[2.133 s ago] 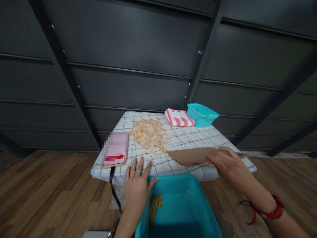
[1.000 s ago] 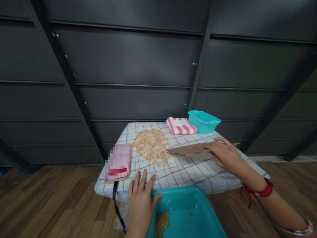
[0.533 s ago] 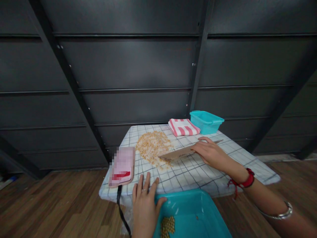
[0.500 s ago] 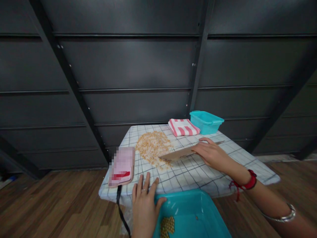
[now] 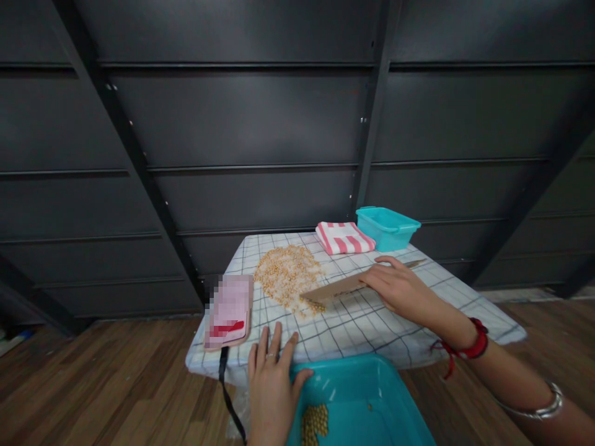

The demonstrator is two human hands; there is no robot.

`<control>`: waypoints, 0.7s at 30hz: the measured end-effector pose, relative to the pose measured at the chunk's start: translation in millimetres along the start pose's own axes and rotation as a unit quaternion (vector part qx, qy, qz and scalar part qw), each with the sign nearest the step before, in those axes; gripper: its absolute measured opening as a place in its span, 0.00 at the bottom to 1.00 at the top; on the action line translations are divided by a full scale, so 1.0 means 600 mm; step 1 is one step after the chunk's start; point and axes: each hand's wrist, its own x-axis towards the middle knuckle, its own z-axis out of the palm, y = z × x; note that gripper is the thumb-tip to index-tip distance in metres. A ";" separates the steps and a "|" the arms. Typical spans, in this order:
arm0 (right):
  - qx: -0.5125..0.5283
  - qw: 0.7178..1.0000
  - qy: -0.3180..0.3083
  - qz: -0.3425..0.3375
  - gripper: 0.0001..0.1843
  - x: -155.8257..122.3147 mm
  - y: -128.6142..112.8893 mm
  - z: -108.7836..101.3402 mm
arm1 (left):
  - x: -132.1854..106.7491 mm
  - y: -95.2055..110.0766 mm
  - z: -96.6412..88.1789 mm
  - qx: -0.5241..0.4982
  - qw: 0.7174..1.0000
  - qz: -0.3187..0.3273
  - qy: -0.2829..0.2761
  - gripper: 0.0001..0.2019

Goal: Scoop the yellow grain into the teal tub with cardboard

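Note:
My right hand point(image 5: 395, 288) grips a flat strip of cardboard point(image 5: 337, 288) by its upper edge. The strip's left end touches the near right side of a spread pile of yellow beans mixed with white grains point(image 5: 288, 274) on the checked cloth. A few beans lie against the strip's lower edge. My left hand point(image 5: 273, 378) lies with fingers spread at the table's front edge, its thumb over the corner of a teal tub point(image 5: 385, 396). Inside that tub, several beans point(image 5: 315, 422) are gathered at the left, and one sits apart.
A pink phone point(image 5: 230, 310) with a black strap point(image 5: 225, 387) lies at the table's left. At the back right are a folded red-and-white striped towel point(image 5: 344, 238) and a smaller turquoise basket point(image 5: 388, 230). A dark panelled wall point(image 5: 255, 124) rises behind the checked tablecloth point(image 5: 372, 328).
My right hand and the cardboard strip have shifted very slightly to the right, and more beans show at the strip's left end. My left hand stays in place.

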 end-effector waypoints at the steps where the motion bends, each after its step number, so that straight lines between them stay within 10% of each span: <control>1: 0.003 1.000 -0.002 -0.002 0.16 0.000 -0.002 0.001 | 0.000 0.000 0.000 -0.005 1.000 0.000 -0.002 0.23; 21: 0.020 0.999 0.018 0.022 0.18 -0.034 -0.029 -0.038 | -0.003 -0.036 0.021 -0.030 0.999 0.045 -0.002 0.25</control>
